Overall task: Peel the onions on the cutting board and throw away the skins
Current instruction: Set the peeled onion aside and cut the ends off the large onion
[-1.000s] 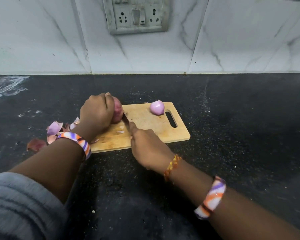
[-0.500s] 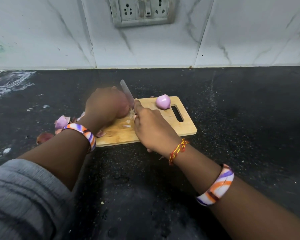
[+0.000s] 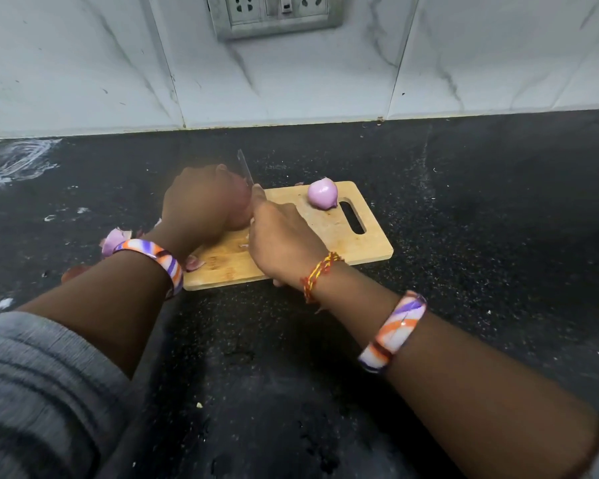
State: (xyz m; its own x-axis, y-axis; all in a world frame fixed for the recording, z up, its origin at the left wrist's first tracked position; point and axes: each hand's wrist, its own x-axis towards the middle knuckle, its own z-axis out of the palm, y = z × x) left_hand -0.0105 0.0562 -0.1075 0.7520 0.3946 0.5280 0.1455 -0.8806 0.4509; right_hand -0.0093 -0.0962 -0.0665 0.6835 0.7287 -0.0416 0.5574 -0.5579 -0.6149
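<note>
A wooden cutting board (image 3: 346,247) lies on the black counter. My left hand (image 3: 201,202) curls over an unpeeled onion (image 3: 241,219) at the board's left end; the onion is almost wholly hidden. My right hand (image 3: 282,236) grips a knife (image 3: 245,169) whose blade points up and away, right beside the held onion. A peeled pale purple onion (image 3: 322,194) sits at the board's far right, next to the handle slot. Loose onion skins (image 3: 113,240) lie on the counter left of the board, partly behind my left wrist.
The black speckled counter (image 3: 481,219) spreads around the board. A marble-tiled wall with a socket plate (image 3: 277,12) stands behind. White smears (image 3: 11,160) mark the counter at far left.
The knife blade has lifted from low at the onion's side to pointing up and away. My right hand moved closer to my left hand. The camera tilted down slightly.
</note>
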